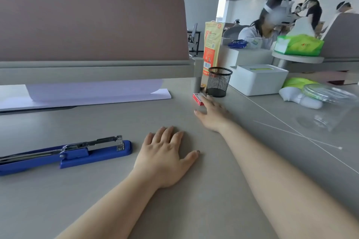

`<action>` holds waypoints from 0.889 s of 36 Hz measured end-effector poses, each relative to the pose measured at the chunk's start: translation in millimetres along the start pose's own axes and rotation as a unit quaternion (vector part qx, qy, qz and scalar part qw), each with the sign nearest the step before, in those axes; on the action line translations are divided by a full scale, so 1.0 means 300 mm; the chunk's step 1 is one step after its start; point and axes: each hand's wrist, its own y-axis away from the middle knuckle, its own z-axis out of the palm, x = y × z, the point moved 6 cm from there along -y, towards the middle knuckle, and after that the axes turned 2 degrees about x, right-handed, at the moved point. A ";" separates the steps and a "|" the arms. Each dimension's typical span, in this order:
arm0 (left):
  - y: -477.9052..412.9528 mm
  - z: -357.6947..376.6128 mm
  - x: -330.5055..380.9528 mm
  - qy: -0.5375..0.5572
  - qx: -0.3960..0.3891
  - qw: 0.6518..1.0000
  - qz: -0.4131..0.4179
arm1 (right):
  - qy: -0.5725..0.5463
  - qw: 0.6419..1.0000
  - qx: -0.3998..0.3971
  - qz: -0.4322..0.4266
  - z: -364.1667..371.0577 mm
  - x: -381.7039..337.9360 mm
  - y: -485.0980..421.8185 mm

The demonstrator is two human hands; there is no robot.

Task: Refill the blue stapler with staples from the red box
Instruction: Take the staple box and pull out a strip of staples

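Observation:
The blue stapler [73,153] lies on the grey desk at the left, its top swung open and its metal staple rail exposed. My left hand [167,157] rests flat on the desk just right of it, fingers spread, holding nothing. Farther back, the small red box [198,97] sits beside a black mesh pen cup. My right hand [213,114] is stretched out toward the box, fingers apart; the fingertips reach its near right edge and cover part of it. I cannot tell whether they touch it.
A black mesh pen cup [218,81] stands right behind the box, next to a partition post [197,75]. A paper stack [83,93] lies under the pink partition. A white tissue box [258,78], an orange packet [211,44] and clear plastic [328,103] sit at the right. People sit beyond.

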 end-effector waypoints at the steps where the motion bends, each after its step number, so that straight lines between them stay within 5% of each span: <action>1: 0.000 -0.003 0.001 0.002 0.001 1.000 -0.002 | 0.015 1.000 -0.006 0.000 0.007 -0.003 -0.012; 18: 0.019 -0.034 0.009 0.025 0.028 0.999 -0.005 | -0.046 0.998 0.004 -0.035 -0.031 0.018 0.338; 25: 0.103 -0.035 0.078 0.048 -0.011 0.996 0.080 | -0.058 0.996 -0.008 -0.065 -0.075 0.009 0.588; 32: 0.191 -0.047 0.108 0.061 0.026 0.994 0.090 | -0.206 0.977 0.037 -0.051 -0.098 0.026 0.643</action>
